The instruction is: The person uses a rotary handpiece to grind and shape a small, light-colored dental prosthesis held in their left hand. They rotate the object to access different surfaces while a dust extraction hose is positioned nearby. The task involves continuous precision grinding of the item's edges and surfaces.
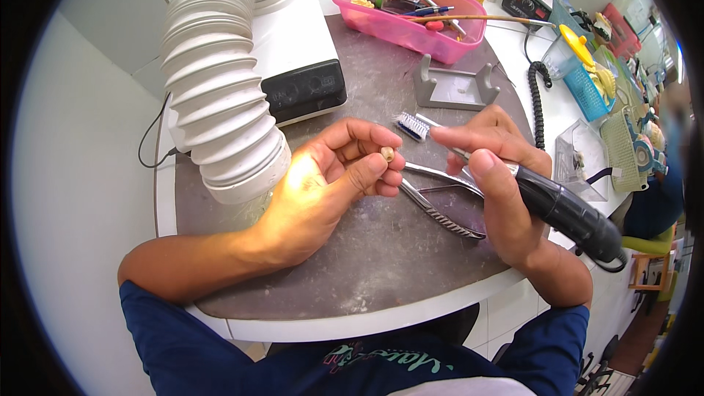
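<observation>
Between the thumb and fingers of my left hand is a small yellowish dental crown. My right hand grips a black and silver rotary handpiece, its slim metal end pointing left toward the crown. A gap separates that end from the crown; whether a bur is fitted I cannot make out. Metal pliers with ridged handles lie under and between the hands, partly hidden by my fingers. Just beyond the fingertips is a small brush with white and dark blue bristles.
A ribbed white suction hose arches down by my left hand from a white box. Further back are a grey cradle and a pink tub of tools. A coiled black cord and clear box are at right.
</observation>
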Motion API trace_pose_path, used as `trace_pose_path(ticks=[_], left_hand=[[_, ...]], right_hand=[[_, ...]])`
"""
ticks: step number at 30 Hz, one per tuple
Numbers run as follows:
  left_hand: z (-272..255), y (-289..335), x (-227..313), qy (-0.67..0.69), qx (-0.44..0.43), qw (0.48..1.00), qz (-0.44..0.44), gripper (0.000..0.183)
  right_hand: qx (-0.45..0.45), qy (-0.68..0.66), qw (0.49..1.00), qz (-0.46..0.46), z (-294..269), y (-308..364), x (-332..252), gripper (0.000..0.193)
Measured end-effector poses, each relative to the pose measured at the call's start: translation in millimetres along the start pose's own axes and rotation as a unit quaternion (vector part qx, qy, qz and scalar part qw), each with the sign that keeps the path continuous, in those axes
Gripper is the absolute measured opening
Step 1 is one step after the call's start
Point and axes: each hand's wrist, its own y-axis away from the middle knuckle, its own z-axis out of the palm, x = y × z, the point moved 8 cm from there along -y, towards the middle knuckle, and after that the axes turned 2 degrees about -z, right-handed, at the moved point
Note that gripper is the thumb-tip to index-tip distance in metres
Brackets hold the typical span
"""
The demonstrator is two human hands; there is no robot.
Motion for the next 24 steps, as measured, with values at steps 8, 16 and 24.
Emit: trace_pose_path(ticks=[8,16,24], left_hand=[[-1.3,0.3,-0.1,0.009,0.005,1.0,-0.011,0.022],[-1.8,-0.6,-1.8,0.017,0.002,1.0,-0.002,0.02],[0.3,0.8,-1.0,0.008,-0.005,1.0,-0.002,0.019]], right_hand=[[0.035,-0.16,0.986,0.037,7.1,6.2,9.9,0.023],[0.054,-0.104,0.99,-0.073,12.2,7.1,1.2,0.023],[0.054,-0.065,0.993,-0.082,13.7,6.4,3.1,0.023]])
